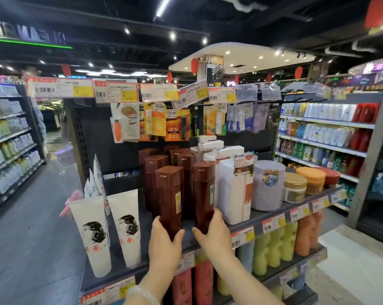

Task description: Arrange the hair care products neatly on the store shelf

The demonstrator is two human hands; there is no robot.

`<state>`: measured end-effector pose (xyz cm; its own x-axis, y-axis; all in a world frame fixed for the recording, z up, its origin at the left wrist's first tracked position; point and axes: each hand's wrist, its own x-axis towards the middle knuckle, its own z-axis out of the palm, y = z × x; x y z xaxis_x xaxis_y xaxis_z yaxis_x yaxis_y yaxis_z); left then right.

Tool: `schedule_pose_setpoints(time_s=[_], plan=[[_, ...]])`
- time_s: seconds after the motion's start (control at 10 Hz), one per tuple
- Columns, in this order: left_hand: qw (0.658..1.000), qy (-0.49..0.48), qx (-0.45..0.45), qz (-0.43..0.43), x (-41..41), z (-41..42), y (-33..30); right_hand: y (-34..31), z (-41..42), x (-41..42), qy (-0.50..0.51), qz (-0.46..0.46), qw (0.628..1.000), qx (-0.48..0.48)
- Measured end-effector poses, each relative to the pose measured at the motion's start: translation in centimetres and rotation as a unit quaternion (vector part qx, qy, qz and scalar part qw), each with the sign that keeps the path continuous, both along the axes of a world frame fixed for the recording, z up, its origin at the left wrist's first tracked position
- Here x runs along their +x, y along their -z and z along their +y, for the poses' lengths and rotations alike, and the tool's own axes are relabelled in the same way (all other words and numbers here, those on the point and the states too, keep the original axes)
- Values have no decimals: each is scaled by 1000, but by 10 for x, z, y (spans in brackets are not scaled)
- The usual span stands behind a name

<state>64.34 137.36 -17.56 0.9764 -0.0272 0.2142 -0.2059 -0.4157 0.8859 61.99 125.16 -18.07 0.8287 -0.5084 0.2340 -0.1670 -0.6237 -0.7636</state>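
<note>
Several tall brown bottles with brown caps stand in rows on the dark shelf (129, 269). My left hand (164, 241) grips the base of the front left brown bottle (169, 194). My right hand (212, 232) holds the base of the front right brown bottle (203, 190). Both bottles are upright at the shelf's front edge. Two white tubes with a black hair drawing (91, 234) stand cap-down to the left. White bottles (232, 190) and round jars (267, 186) fill the right side.
Hanging packets (153, 119) and price tags (115, 91) are above the shelf. Yellow, orange and red bottles (274, 245) fill the shelf below. Stocked shelves (10, 139) line the aisle at left, and more shelves (322, 133) stand at right.
</note>
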Motion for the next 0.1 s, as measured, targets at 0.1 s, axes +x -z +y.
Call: schedule_pose_setpoints(time_s=[0.1], plan=[[999, -25, -28, -31, -8, 2, -1, 5, -3, -8, -30, -53, 998, 29]])
